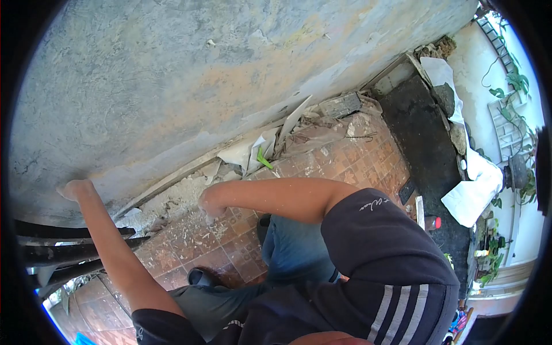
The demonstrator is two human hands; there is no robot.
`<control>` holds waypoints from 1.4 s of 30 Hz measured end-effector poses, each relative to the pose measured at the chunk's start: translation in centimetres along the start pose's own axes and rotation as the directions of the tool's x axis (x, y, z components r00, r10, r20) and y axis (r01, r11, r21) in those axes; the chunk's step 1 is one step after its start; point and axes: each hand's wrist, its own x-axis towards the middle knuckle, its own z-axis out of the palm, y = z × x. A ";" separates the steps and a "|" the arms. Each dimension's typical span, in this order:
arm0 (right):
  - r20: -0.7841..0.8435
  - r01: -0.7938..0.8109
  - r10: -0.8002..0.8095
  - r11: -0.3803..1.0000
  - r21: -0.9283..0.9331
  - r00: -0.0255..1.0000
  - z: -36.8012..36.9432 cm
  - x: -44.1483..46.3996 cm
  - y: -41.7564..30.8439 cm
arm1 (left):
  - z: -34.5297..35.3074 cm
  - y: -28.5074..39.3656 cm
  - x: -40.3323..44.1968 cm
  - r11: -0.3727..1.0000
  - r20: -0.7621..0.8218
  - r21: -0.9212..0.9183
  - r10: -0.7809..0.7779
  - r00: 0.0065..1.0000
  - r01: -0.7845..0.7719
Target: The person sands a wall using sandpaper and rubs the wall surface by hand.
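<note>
My left hand (76,188) rests against the plastered wall (172,75) at the left, its short visible fingers pointing away from the wrist and nothing seen in it. My right hand (213,201) hangs bent at the wrist over the rubble strip (190,192) where the wall meets the floor. Its fingers point down, pale and blurred, so their grip and anything between them cannot be made out. Flakes and crumbs lie on the tiled floor (230,253) below it.
Dark curved bars (63,253) stand at the left near my left forearm. Peeling sheets (247,152), a green leaf (264,158) and a grey block (340,106) lie along the wall. At the right are a black slab (420,126), white sheeting (474,192) and a red-capped container (432,223).
</note>
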 end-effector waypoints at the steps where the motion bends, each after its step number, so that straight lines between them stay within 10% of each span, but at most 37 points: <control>1: 0.001 0.010 -0.010 1.000 0.014 1.000 -0.2 -0.1 -0.3 | 0.1 -0.1 0.3 1.000 0.002 -0.001 0.001 1.000 -0.001; 7: 0.073 0.236 -0.226 0.953 -0.190 0.971 2.1 6.2 2.1 | 0.9 -1.0 1.5 0.999 -0.053 -0.026 0.018 0.998 -0.020; 15: -0.049 0.076 -0.065 0.960 0.268 0.997 -0.9 1.7 1.5 | 0.6 -0.8 -0.3 0.999 -0.107 -0.039 -0.002 0.994 -0.002; 34: 0.005 0.063 -0.071 0.912 0.405 0.997 -2.2 -2.3 1.3 | 1.0 -1.9 -8.4 0.916 0.005 0.378 -0.147 0.989 0.134; 36: 0.014 0.050 -0.061 0.914 0.402 0.998 -2.2 -1.9 1.3 | 2.0 -3.2 -7.4 0.735 -0.014 0.646 -0.259 0.966 0.206; 39: 0.006 0.061 -0.068 0.925 0.376 0.998 -2.0 -1.7 1.3 | 6.8 -4.1 -1.0 -0.340 -0.373 0.919 -0.587 0.718 0.200; 41: 0.007 0.077 -0.086 0.924 0.375 0.996 -1.6 -1.4 1.7 | 7.7 -4.3 0.3 -0.838 -0.537 0.426 -0.538 0.650 -0.342; 42: 0.005 0.088 -0.097 0.924 0.373 0.995 -1.5 -1.1 2.0 | 7.0 -4.2 -0.4 -0.795 -0.526 -0.003 -0.515 0.677 -0.607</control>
